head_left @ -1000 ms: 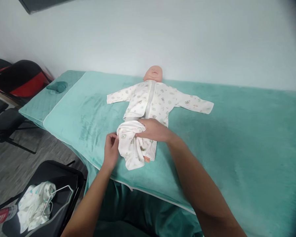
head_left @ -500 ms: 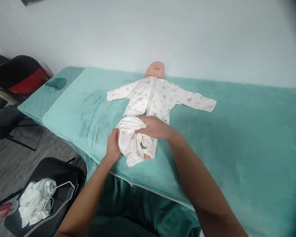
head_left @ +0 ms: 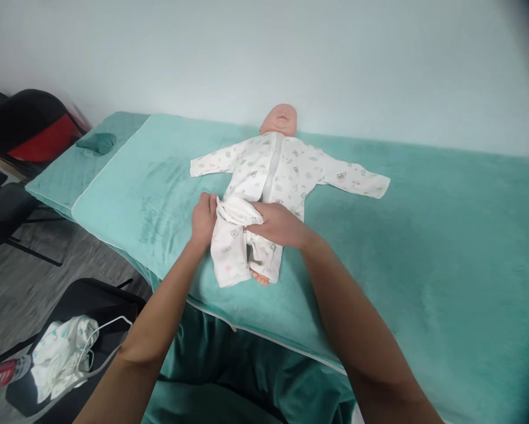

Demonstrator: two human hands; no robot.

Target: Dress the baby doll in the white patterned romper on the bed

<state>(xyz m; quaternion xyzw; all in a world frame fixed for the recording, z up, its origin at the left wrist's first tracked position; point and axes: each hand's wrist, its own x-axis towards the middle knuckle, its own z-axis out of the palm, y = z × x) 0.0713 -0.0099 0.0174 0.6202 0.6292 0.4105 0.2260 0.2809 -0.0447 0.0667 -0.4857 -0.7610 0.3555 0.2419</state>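
A baby doll [head_left: 279,119] lies on its back on the green bed, its head toward the wall. It wears a white printed long-sleeved top [head_left: 290,168] with both sleeves spread out. White printed baby trousers [head_left: 229,253] cover its legs, and one foot [head_left: 260,278] pokes out of a leg end. My left hand [head_left: 203,221] is closed on the trousers' waistband at the left side. At the middle of the waistband, my right hand [head_left: 279,225] pinches the bunched cloth, with some fingers hidden beneath it.
The massage bed [head_left: 401,265] runs along the wall, with a face hole [head_left: 97,143] at its left end. A black chair [head_left: 109,300] at lower left holds crumpled printed cloth [head_left: 61,353], a white hanger [head_left: 109,324] and a bottle [head_left: 3,374]. More chairs [head_left: 39,129] stand beyond.
My left hand has moved up along the trousers' side, pulling the waistband higher. The left trouser leg has straightened and its end has shifted up. My right hand has stayed nearly in place.
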